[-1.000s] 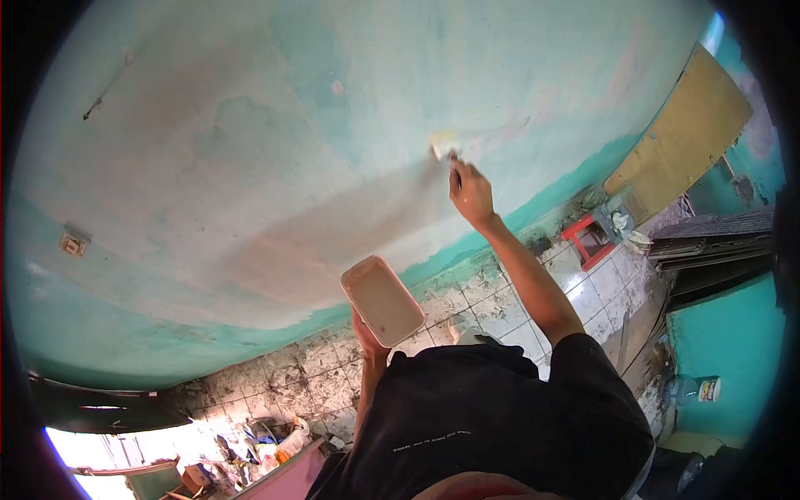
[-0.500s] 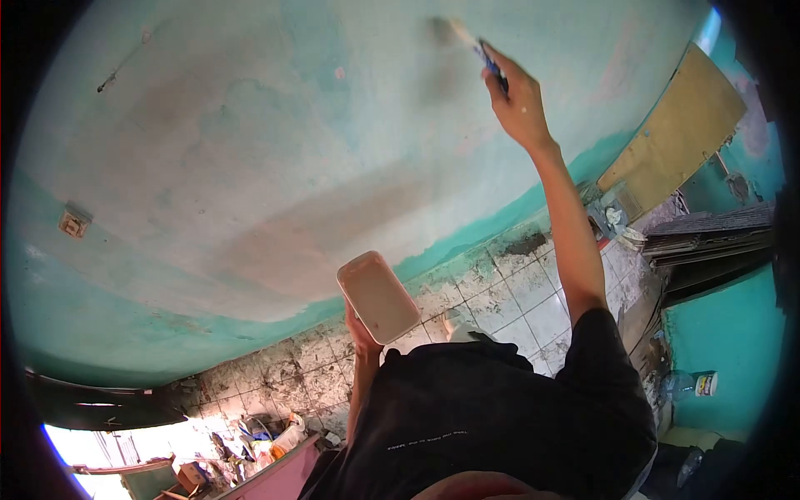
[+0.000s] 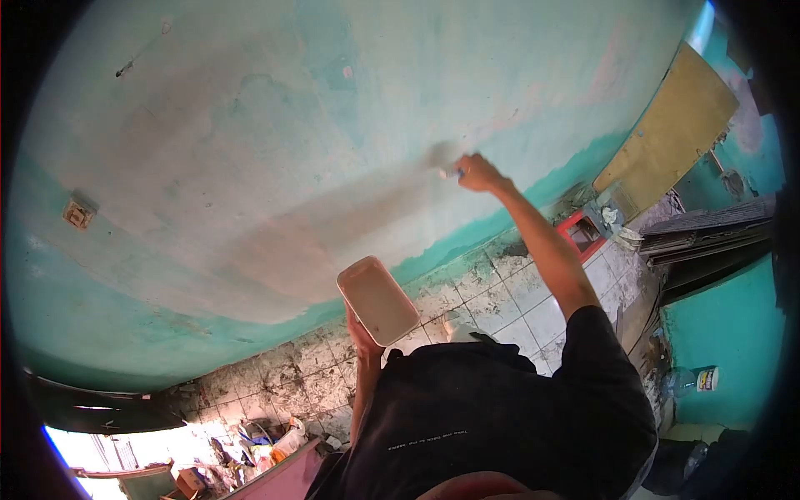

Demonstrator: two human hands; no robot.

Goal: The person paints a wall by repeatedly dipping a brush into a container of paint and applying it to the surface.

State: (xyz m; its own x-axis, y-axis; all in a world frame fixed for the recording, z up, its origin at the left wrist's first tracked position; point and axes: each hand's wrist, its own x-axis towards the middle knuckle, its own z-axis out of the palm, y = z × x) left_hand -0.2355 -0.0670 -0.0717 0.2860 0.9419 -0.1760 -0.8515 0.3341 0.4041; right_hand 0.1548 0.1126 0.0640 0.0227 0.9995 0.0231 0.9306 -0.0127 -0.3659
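Observation:
My right hand (image 3: 482, 173) is closed around the handle of a paintbrush (image 3: 447, 172), its bristle end close against the wall (image 3: 333, 133). The wall is pale whitish over turquoise, with a turquoise strip along its bottom. Low in front of my body, my left hand (image 3: 360, 333) grips a rectangular plastic tub (image 3: 379, 302) from its left side. Whitish liquid fills much of the tub, and a small dark speck shows in it. The fingers beneath the tub are hidden.
Stained white tiles (image 3: 508, 296) cover the floor. On the right are a red-framed object (image 3: 581, 235), a tan board (image 3: 667, 125), stacked dark sheets (image 3: 717, 237) and a clear plastic container (image 3: 696, 381). A wall switch (image 3: 79, 213) is at left; clutter (image 3: 271, 442) lies at lower left.
My right hand has brought the paintbrush down the wall from high up to about mid-height. The left hand and tub have stayed nearly still.

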